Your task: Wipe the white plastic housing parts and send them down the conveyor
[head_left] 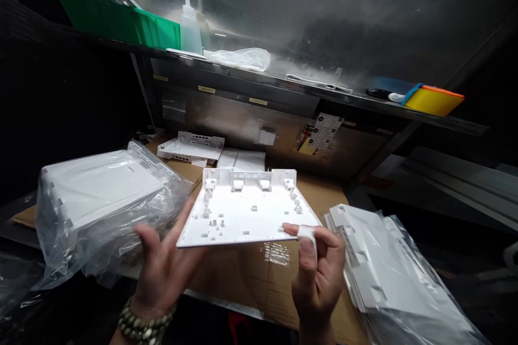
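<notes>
You hold a flat white plastic panel (246, 210) level above the cardboard sheet (243, 275) that covers the bench, its inner face up: a smooth matte surface studded with small square pegs and bosses, with a raised wall of clips and slots along the far edge. Your left hand (162, 264) is spread open under the panel's near-left corner, fingers splayed and the edge resting against them, a bracelet of dull round beads (141, 326) at the wrist. Your right hand (318, 269) pinches the near-right corner, thumb and fingers closed on it; a small white wad (306, 233), perhaps cloth or tape, sits at the fingertip, though the view is too soft to tell which. To your left lies a stack of similar white panels in a crinkled clear plastic bag (97, 205); to your right a second bagged stack (388, 275) leans away. Behind, another loose white panel (190, 148) rests on the cardboard. On the dusty metal shelf (324, 94) above stand a translucent squeeze bottle (190, 27) with a long nozzle, a green bin (121, 21) and a yellow tray (433, 99).
</notes>
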{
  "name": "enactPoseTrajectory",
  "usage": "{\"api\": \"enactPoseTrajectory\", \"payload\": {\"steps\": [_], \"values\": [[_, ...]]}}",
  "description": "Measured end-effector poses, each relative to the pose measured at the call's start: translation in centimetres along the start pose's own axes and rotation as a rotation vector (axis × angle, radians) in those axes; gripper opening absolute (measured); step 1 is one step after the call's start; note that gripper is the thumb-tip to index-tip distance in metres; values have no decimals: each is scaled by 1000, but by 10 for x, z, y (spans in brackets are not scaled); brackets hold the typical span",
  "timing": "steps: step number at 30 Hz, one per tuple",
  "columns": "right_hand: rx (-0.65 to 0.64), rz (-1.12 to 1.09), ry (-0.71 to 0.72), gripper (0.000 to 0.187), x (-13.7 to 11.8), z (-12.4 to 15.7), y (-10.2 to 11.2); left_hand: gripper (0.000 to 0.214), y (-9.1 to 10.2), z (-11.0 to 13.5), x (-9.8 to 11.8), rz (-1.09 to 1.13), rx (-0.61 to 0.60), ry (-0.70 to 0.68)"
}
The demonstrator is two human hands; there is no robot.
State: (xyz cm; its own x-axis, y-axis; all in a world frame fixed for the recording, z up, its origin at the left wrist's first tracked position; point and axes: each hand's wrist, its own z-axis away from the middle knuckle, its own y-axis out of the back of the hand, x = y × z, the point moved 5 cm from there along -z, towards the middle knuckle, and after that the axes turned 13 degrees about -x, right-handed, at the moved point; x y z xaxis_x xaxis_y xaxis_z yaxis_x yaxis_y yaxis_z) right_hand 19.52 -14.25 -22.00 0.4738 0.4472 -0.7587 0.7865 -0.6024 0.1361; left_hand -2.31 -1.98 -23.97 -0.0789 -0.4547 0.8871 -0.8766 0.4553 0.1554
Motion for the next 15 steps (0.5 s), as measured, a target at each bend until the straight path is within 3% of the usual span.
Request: {"api": "enactPoseTrajectory", "payload": {"steps": [1,3,5,7,9,11,13,15], "values": [[-30,2,15,15,2,5,-2,78,-3,-3,-3,149,-53,53],[-105,-16,31,15,7,14,-7,66,-9,-7,-10,586,-116,228],[-150,-52,9,14,15,21,-7,43,-14,-8,-16,1008,-95,434],[-153,-82,-31,12,24,24,-1,42,-17,-7,-17,1237,-24,630],[-195,-95,-105,12,31,24,4,53,-21,-5,-16,1355,77,783],[-312,-53,-212,16,33,24,6,56,-24,-3,-12,1393,187,842],[-398,77,-266,18,27,24,5,55,-25,-2,-8,1362,294,794],[-395,237,-185,17,8,24,1,55,-23,-3,-3,1267,395,675]]}}
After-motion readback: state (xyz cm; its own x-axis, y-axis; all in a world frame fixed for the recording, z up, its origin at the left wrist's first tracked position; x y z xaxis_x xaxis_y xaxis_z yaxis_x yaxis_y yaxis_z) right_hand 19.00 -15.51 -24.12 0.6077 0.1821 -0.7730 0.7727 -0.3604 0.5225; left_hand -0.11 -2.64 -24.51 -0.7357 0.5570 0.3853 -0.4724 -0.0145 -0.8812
